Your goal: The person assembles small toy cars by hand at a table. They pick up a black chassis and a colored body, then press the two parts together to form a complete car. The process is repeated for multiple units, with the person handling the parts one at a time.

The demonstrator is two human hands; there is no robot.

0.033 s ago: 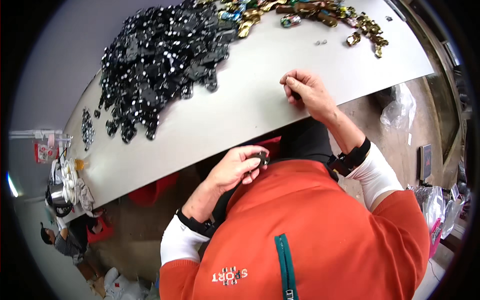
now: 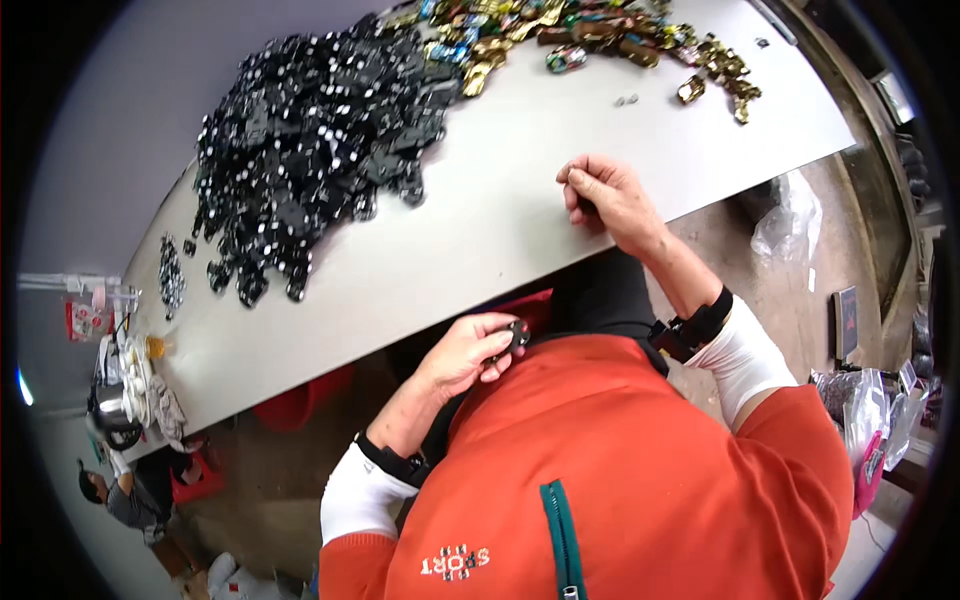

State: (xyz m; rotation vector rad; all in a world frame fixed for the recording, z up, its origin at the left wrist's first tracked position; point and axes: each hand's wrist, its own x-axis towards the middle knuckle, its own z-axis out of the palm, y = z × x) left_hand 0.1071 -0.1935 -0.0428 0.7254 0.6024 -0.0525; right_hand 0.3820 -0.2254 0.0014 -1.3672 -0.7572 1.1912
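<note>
My left hand (image 2: 465, 352) is at the table's near edge, close to my body, its fingers closed round a small black plastic piece (image 2: 516, 338). A touch of red shows on that piece. Over the table, right of the middle, my right hand (image 2: 615, 205) has its thumb and forefinger pinched together. A dark spot shows under its curled fingers, too hidden to name. Far left on the table lies a big heap of small black plastic pieces (image 2: 300, 150) with shiny pale spots. A narrow group of small silvery bits (image 2: 172, 278) lies left of the heap.
Gold and coloured wrapped pieces (image 2: 690, 90) spread along the far side of the white table (image 2: 480, 220). Two tiny pale bits (image 2: 627, 100) lie near them. Cups and a pot (image 2: 115, 400) stand at the left end; a person (image 2: 135, 500) is beyond. Clear plastic bags (image 2: 790, 220) are at right.
The view has shifted slightly. My left hand has turned the black piece a little, so its red part now shows. My right hand keeps its pinch over the table.
</note>
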